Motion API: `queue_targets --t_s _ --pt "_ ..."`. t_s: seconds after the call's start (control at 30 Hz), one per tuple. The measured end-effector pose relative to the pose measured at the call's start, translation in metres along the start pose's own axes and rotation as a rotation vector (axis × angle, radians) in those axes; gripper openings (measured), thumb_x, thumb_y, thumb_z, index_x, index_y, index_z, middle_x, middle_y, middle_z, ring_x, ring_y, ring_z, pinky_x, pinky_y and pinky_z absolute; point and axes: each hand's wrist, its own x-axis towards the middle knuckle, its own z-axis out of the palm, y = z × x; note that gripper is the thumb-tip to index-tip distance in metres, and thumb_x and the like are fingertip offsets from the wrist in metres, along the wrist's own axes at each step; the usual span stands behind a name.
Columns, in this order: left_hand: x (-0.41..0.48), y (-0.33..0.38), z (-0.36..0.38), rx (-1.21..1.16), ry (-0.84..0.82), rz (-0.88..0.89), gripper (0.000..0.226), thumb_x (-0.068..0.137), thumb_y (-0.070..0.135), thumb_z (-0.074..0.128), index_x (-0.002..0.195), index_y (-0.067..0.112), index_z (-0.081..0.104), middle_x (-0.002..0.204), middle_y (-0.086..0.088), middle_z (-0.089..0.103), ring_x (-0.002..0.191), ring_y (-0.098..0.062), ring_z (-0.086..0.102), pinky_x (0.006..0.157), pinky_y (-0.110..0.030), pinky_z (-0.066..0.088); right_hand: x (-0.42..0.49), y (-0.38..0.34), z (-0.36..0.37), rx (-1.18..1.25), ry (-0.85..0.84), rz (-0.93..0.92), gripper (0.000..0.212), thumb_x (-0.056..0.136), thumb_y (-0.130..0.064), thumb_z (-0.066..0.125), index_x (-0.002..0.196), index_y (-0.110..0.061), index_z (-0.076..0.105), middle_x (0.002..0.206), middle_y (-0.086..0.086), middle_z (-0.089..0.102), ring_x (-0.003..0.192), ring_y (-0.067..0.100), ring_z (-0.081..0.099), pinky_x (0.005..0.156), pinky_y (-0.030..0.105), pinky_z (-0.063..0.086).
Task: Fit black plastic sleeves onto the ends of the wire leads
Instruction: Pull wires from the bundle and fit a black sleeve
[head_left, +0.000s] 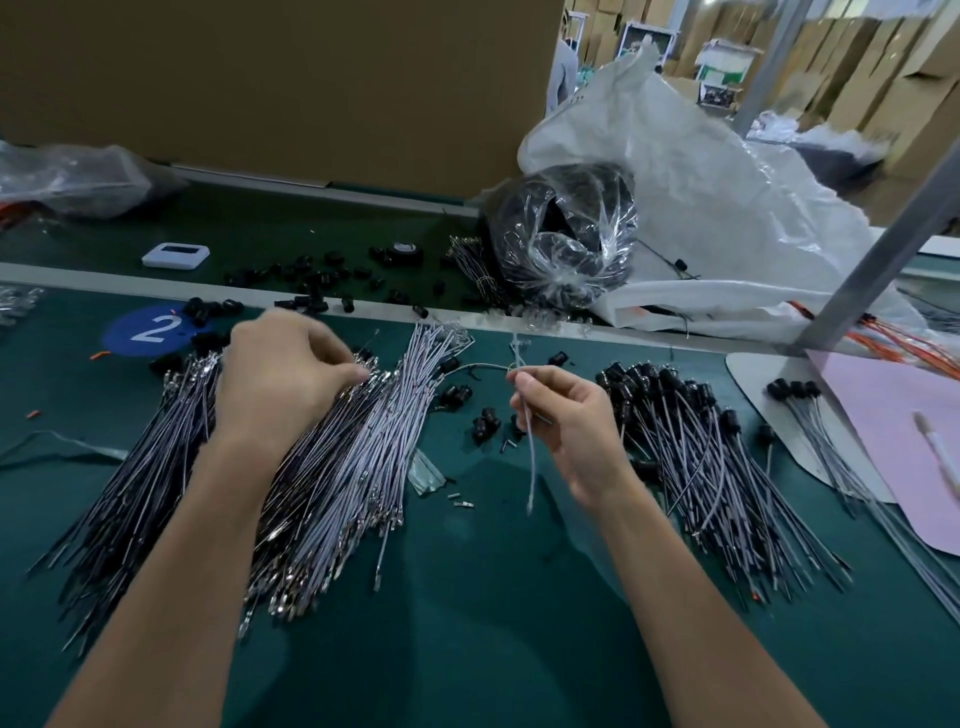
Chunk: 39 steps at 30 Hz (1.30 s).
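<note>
Wire leads (337, 457): grey, metal-tipped, fanned

Both forearms (171, 545) are bare down to the lower edge; the left hand (283, 379) and right hand (571, 421) are bare too (fingernails (524, 383) cut short, plain)

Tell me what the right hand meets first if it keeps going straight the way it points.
Probably the loose black sleeves just up-left of the right hand, then the grey lead bundle behind them. The hand, pinching one lead, seems raised off the mat, so it might pass above.
</note>
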Motion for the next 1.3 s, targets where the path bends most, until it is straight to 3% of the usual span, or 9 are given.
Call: queue_targets --t_s 0.13,0.27,0.53,0.87,0.97,1.07,1.13,1.2,1.3 --pt "-0.002 0.03 0.009 -0.511 -0.033 0.06 0.011 0.072 0.02 0.083 0.071 0.024 0.074 0.063 0.005 0.071 0.052 -0.003 0.064 0.048 -0.015 0.05 -0.004 0.003 0.007 -0.071 -0.087 -0.027 0.002 0.084 -0.013 0.071 0.083 -0.013 0.074 0.071 0.004 0.07 0.066 0.012 0.062 0.062 0.019 0.05" --pt "-0.001 0.048 0.033 -0.801 -0.089 -0.019 0.007 0.076 0.012 0.081 0.075 0.013 0.074 0.063 0.001 0.071 0.055 -0.009 0.064 0.049 -0.019 0.052 -0.004 0.004 0.01 -0.048 -0.094 -0.043 0.009 0.088 -0.008 0.067 0.081 -0.013 0.072 0.073 0.008 0.072 0.062 0.014 0.063 0.057 0.019 0.049" --pt "-0.003 0.051 0.064 -0.952 -0.042 -0.032 0.008 0.077 0.01 0.08 0.075 0.012 0.073 0.061 0.003 0.069 0.055 -0.008 0.063 0.052 -0.019 0.052 -0.003 0.007 0.012 -0.1 -0.091 -0.046 0.007 0.091 -0.01 0.065 0.085 -0.011 0.068 0.079 0.009 0.074 0.065 0.018 0.068 0.061 0.021 0.051" --pt "-0.012 0.049 0.076 -1.086 -0.147 -0.061 0.007 0.082 0.007 0.075 0.086 0.006 0.07 0.072 -0.005 0.072 0.065 -0.015 0.07 0.059 -0.023 0.056 -0.002 0.011 0.015 -0.058 -0.055 -0.032 0.007 0.093 -0.01 0.063 0.089 -0.011 0.069 0.072 0.002 0.069 0.066 0.013 0.062 0.067 0.023 0.051" --pt "-0.019 0.049 0.066 -0.99 -0.2 -0.054 0.028 0.082 0.016 0.075 0.106 0.009 0.063 0.089 -0.007 0.073 0.075 -0.018 0.073 0.061 -0.025 0.058 -0.001 0.01 0.016 0.064 -0.047 -0.011 0.01 0.094 -0.008 0.059 0.087 -0.01 0.067 0.068 -0.001 0.066 0.062 0.01 0.059 0.063 0.02 0.05" --pt "-0.043 0.034 0.049 -0.584 -0.43 0.078 0.049 0.068 0.051 0.073 0.108 0.025 0.062 0.092 0.008 0.073 0.08 -0.003 0.07 0.071 -0.018 0.056 -0.001 0.008 0.015 0.204 -0.022 0.021 0.014 0.096 -0.005 0.056 0.085 -0.009 0.063 0.066 -0.001 0.065 0.057 0.01 0.061 0.057 0.021 0.053" --pt "-0.066 0.016 0.044 -0.266 -0.592 0.223 0.047 0.065 0.059 0.072 0.103 0.032 0.066 0.089 0.019 0.072 0.087 0.011 0.063 0.086 -0.007 0.045 -0.001 0.006 0.015 0.264 -0.021 0.039 0.014 0.096 -0.006 0.054 0.084 -0.009 0.061 0.066 0.0 0.064 0.056 0.014 0.064 0.054 0.024 0.054" --pt "-0.084 0.001 0.047 -0.066 -0.484 0.417 0.019 0.08 0.045 0.075 0.095 0.034 0.072 0.087 0.025 0.069 0.098 0.014 0.055 0.109 -0.018 0.022 0.0 0.006 0.015 0.307 -0.02 0.061 0.013 0.097 -0.006 0.053 0.086 -0.008 0.06 0.066 0.001 0.062 0.056 0.014 0.064 0.053 0.023 0.054" --pt "-0.099 -0.013 0.05 -0.019 -0.284 0.688 0.006 0.076 0.022 0.074 0.078 0.025 0.078 0.078 0.019 0.071 0.097 0.003 0.055 0.107 -0.044 0.014 0.0 0.006 0.015 0.403 -0.001 0.1 0.011 0.096 -0.004 0.053 0.087 -0.006 0.06 0.066 0.002 0.06 0.05 0.008 0.057 0.046 0.017 0.048"
